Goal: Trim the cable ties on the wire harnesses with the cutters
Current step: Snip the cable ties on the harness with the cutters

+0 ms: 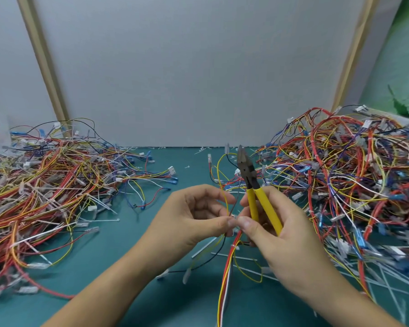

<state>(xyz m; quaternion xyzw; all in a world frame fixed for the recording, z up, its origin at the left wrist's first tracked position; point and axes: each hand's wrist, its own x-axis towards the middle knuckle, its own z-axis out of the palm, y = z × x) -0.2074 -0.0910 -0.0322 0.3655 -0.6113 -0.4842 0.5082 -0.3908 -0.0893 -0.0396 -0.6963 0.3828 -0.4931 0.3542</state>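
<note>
The left hand [194,215] pinches a harness [226,263] between thumb and forefinger, just above the table [128,244]. The other fingers of this hand are loosely curled. The right hand [279,230] has its fingers curled round the yellow handles of the cutters [257,201], and its thumb tip meets the left fingertips at the same point of the harness. The cutters stand almost upright with the dark jaws pointing up and away from the person. The jaws look closed and touch nothing.

From the pinch, the red, orange, yellow and white wires of the harness hang down to the lower edge of the view. A white tie [233,246] binds them a little below the fingers. A yellow wire of the harness loops upward beside the cutters.

A left pile [57,180] of many-coloured harnesses lies on the table, and a higher right pile [340,180] lies just beside the right hand. Between the two piles is a strip of green table, where the hands work. Loose white tie ends [104,220] lie scattered on the table, and more lie under the right wrist. A grey board [198,67] stands behind the table.
</note>
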